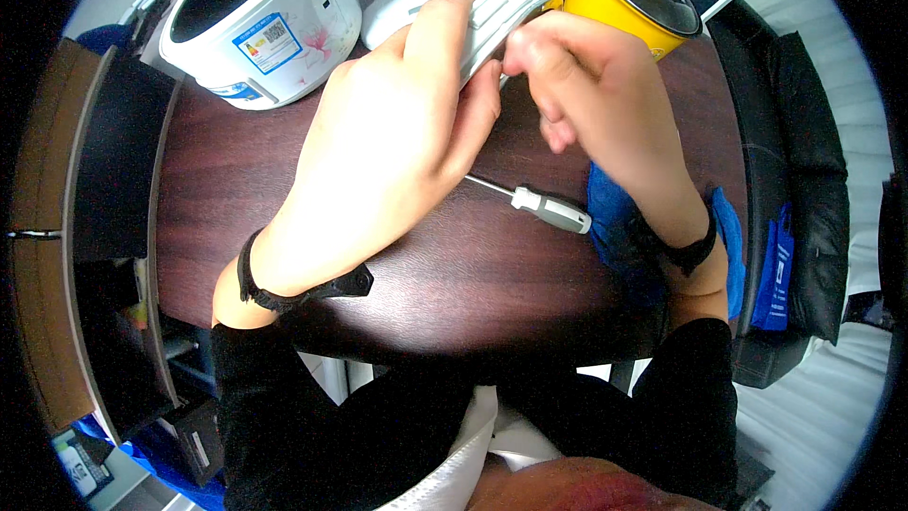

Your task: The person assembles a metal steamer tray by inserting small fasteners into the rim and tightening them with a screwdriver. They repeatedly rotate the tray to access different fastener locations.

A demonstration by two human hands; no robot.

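Observation:
My left hand (pixel 388 123) is closed around a white molded plastic part (pixel 506 14), raised over the far middle of the table. Its ribbed far end sticks out beyond my fingers. Close against the part's right side is my right hand (pixel 605 85), fingers curled in; whatever they may pinch is hidden. Below the two hands a screwdriver (pixel 553 211) with a white and grey handle lies on the dark wooden table (pixel 426 274). Its shaft points left, the tip hidden behind my left hand.
A white rice cooker body (pixel 331 47) with a dark inside stands far left. Beside it lies a round white plate-like piece (pixel 388 14). A yellow pot with a dark lid (pixel 610 11) stands far right. Blue cloth (pixel 605 199) lies under my right forearm.

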